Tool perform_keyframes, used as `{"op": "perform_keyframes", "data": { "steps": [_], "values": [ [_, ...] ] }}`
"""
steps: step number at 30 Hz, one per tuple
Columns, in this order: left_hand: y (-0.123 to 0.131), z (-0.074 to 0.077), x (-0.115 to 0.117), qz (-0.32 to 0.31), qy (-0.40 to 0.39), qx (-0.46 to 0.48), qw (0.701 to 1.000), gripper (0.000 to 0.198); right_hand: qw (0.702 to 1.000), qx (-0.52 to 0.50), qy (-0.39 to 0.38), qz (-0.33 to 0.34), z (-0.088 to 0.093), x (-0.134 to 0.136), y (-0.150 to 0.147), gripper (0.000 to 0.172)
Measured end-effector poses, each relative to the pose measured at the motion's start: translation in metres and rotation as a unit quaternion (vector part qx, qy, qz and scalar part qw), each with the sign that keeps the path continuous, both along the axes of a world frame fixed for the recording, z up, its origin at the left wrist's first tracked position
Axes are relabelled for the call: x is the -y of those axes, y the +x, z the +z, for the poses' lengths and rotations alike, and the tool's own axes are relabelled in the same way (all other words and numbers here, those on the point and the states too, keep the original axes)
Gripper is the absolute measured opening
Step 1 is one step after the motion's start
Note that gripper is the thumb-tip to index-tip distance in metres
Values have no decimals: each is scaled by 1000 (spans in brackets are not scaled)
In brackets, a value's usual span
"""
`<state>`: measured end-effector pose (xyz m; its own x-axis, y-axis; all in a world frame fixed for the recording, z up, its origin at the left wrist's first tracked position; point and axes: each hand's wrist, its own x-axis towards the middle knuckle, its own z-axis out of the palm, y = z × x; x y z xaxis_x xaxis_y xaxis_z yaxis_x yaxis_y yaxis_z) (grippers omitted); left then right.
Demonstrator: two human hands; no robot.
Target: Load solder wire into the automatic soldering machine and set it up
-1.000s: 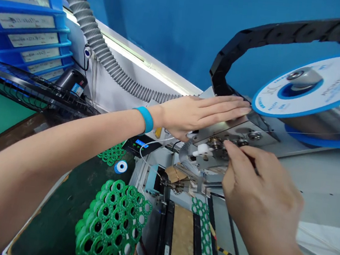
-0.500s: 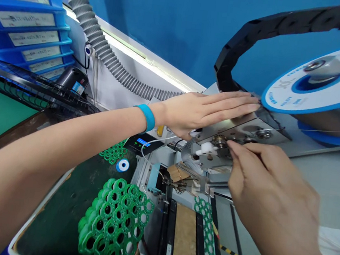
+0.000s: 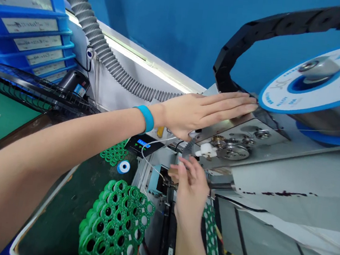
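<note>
My left hand (image 3: 202, 110) lies flat and open on top of the metal wire-feeder block (image 3: 238, 149), fingers stretched toward the large blue-and-white wire spool (image 3: 316, 82). A blue band sits on that wrist. My right hand (image 3: 191, 191) is below the block, at the parts under the white plastic knob (image 3: 207, 149). Its fingertips are bunched together near a thin white tube (image 3: 146, 157); what they pinch is hidden. A green perforated panel strip (image 3: 211, 238) lies in the machine track beneath that hand.
A black cable chain (image 3: 261, 27) arches over the spool. A grey ribbed hose (image 3: 104, 54) runs along the back wall. Stacked green panels (image 3: 113, 223) sit front left, a small blue spool (image 3: 123, 166) and a display box (image 3: 140, 143) behind. Blue bins (image 3: 24, 33) and a fan (image 3: 33, 87) are left.
My right hand has dropped from the gears on the feeder block's face to the parts below it, moving left. The left hand has stayed flat on the block.
</note>
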<state>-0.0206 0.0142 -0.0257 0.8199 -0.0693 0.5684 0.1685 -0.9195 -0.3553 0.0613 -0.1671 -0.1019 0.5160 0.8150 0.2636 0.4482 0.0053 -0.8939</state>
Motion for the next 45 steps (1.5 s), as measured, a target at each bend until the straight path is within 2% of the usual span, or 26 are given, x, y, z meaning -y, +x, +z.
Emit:
{"op": "perform_keyframes", "data": {
  "steps": [1,3,6,11,18,24,27,29,31,33,34,36,37,38,39,41,43,45],
  "values": [
    [1,0,0,2,5,5,1000,81,997,-82,11,-7,-6,-8,-2,34],
    [2,-1,0,7,17,18,1000,84,986,-156,47,-31,-11,-22,-6,30],
    [4,-3,-2,8,33,46,998,85,975,-198,85,-61,-9,-33,-8,24],
    [5,-4,-5,5,35,50,998,86,958,-236,138,-89,-15,-37,-8,25],
    [3,-3,-6,3,41,49,998,91,959,-192,187,-91,-20,-38,-8,21],
    [2,-3,-6,11,38,44,998,91,965,-156,193,-89,-24,-40,-9,20],
    [2,-3,-6,9,42,48,998,92,969,-147,180,-90,-24,-41,-8,23],
    [2,-3,-6,6,45,55,997,92,977,-140,143,-79,-21,-36,-7,26],
    [1,-3,-6,0,46,64,997,90,988,-84,100,-81,-14,-27,-7,29],
    [1,-3,-6,-3,46,67,997,89,984,57,113,-125,-2,-15,-9,27],
    [1,-3,-6,-5,46,67,997,89,966,149,143,-155,6,-10,-10,24],
    [1,-3,-6,-5,45,64,997,89,907,313,203,-194,25,-3,-13,19],
    [0,-4,-6,-5,45,63,997,89,884,364,215,-199,35,-2,-15,20],
    [0,-4,-6,-6,44,64,997,89,873,390,217,-198,45,-2,-15,22],
    [0,-4,-6,-6,44,64,997,90,873,392,211,-200,54,-4,-15,25],
    [0,-4,-7,-9,46,62,997,91,894,345,197,-207,70,-8,-14,28],
    [-1,-4,-8,-12,47,59,997,92,919,277,183,-214,81,-14,-13,31],
    [-1,-5,-9,-15,46,59,997,92,926,252,165,-225,88,-18,-12,32]
  ]
}}
